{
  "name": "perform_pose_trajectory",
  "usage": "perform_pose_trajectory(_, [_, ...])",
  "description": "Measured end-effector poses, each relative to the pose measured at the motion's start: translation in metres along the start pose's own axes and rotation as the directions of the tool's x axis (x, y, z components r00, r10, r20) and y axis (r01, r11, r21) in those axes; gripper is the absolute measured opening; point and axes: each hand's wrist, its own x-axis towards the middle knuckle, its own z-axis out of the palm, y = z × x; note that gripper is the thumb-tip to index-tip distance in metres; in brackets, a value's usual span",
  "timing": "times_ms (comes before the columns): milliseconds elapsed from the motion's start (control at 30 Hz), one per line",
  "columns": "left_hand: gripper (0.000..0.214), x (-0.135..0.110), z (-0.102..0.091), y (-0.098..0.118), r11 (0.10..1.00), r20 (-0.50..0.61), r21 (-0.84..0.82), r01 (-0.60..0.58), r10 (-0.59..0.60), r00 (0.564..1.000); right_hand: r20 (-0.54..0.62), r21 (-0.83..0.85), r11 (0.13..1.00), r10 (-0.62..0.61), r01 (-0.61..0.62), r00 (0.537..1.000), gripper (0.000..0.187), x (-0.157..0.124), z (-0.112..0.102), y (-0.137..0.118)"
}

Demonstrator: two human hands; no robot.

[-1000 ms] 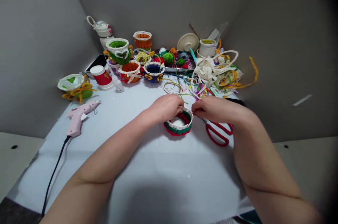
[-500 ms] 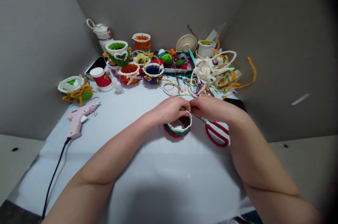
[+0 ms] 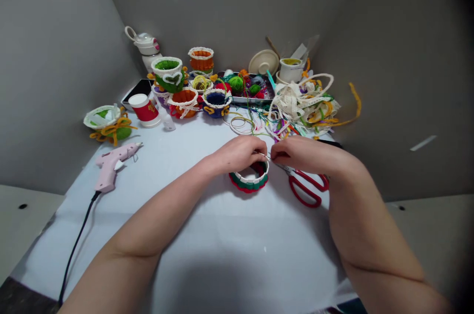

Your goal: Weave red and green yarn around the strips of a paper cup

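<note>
A small woven cup [image 3: 249, 185] with green and red yarn around it and a white slotted rim stands on the table. My left hand [image 3: 247, 150] is closed on the far left side of its rim. Just right of the rim, my right hand [image 3: 283, 150] has its fingers pinched together; a thin pale line shows between the two hands, but what the fingertips hold is too small to make out. Red-handled scissors [image 3: 304, 197] lie beneath and beside my right hand, their blades partly covered by it.
A pink glue gun [image 3: 108, 171] with a black cord lies at left. Behind it are a yarn-covered pot [image 3: 111, 126], a red-and-white paper cup [image 3: 145, 110] and several finished yarn cups [image 3: 184, 102]. A tray of yarn balls [image 3: 255, 100] and a heap of lace and cord [image 3: 301, 101] fill the back.
My right hand has moved slightly right, away from my left hand, opening a small gap between them. The scissors' handles have spread slightly into view. My left hand keeps hold of the cup.
</note>
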Motion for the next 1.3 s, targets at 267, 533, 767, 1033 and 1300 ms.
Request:
perform_pose_trajectory(267, [0.017,0.001,0.005,-0.003,0.997,-0.020,0.074,0.028,-0.027,0.999,-0.119,0.081,0.995,-0.049,0.059,0.992,0.026,-0.019,-0.010,-0.016])
perform_pose_trajectory(533, [0.018,0.000,0.005,0.000,0.985,-0.026,0.155,0.076,-0.073,0.997,-0.193,0.001,0.997,0.075,-0.076,0.978,0.024,-0.007,-0.005,-0.043])
perform_pose_trajectory(767, [0.019,0.000,0.005,0.001,0.994,-0.022,0.082,0.076,-0.075,0.997,-0.139,-0.034,0.995,-0.094,0.090,0.986,0.025,-0.023,-0.007,-0.039])
perform_pose_trajectory(1033, [0.017,0.000,0.003,0.002,0.994,-0.024,0.039,0.101,-0.100,0.995,-0.146,0.016,0.989,-0.140,0.144,0.979,0.022,-0.033,-0.006,-0.017])
perform_pose_trajectory(1300, [0.016,0.000,0.004,0.000,0.994,-0.039,0.047,0.098,-0.096,0.995,-0.064,-0.042,0.999,-0.028,0.025,0.998,0.019,-0.019,0.002,-0.010])
